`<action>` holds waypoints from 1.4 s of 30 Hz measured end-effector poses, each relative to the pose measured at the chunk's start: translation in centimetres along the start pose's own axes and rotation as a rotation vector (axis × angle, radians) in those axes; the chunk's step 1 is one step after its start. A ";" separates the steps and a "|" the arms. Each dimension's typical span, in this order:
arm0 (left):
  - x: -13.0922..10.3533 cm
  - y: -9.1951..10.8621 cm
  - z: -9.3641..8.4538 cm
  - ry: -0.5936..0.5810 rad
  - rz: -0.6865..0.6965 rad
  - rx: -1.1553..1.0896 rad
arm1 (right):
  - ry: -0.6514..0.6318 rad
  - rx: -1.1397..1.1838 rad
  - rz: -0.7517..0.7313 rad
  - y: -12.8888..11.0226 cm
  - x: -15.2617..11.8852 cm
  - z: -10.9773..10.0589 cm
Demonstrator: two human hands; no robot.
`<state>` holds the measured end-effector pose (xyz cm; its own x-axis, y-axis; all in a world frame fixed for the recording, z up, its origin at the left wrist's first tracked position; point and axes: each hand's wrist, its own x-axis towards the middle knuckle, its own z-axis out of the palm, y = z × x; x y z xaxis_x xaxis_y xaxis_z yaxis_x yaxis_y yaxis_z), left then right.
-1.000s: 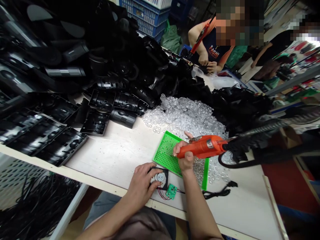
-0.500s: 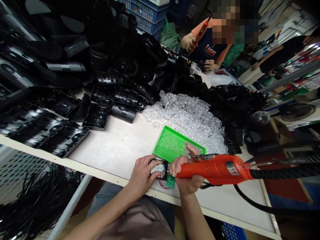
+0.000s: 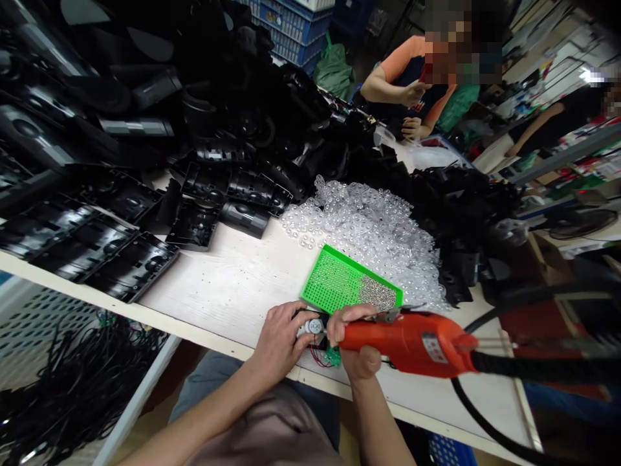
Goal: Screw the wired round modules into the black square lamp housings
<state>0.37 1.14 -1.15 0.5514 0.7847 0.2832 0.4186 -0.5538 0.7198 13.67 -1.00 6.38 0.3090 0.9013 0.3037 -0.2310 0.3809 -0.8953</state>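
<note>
My left hand grips a small silver motor seated in a black housing, near the table's front edge. Red and black wires run from it to a green circuit board, partly covered by my right hand. Wrapped around an orange-red electric screwdriver is my right hand. The screwdriver lies almost level, its tip pointing left at the motor; whether the tip touches a screw is too small to tell. Just beyond both hands sits a green perforated tray with many small screws heaped at its right end.
Clear plastic pieces are piled behind the tray. Black plastic shells stand in rows and heaps at left and back. A black cable trails right. Cords fill a white basket below left. A co-worker sits across the table.
My right hand and the screwdriver have shifted slightly left and down toward the motor, covering more of the circuit board. The co-worker's raised hand has moved right. The view has shifted slightly.
</note>
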 end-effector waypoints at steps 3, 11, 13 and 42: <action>0.0 0.0 0.1 -0.011 -0.019 0.008 | -0.053 -0.008 0.036 0.1 0.0 -0.1; 0.0 0.1 0.1 -0.034 -0.026 0.022 | -0.137 -0.028 0.070 0.1 0.0 -0.4; -0.1 0.2 0.1 -0.036 -0.033 0.028 | -0.125 -0.030 0.101 -0.6 -0.1 -0.4; -0.1 0.2 0.0 0.059 -0.137 0.034 | 0.031 -0.199 0.088 4.4 7.4 -4.2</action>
<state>0.40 1.01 -1.03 0.4444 0.8682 0.2210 0.5117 -0.4485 0.7328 18.78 6.44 3.33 0.3244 0.9214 0.2139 -0.0723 0.2496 -0.9656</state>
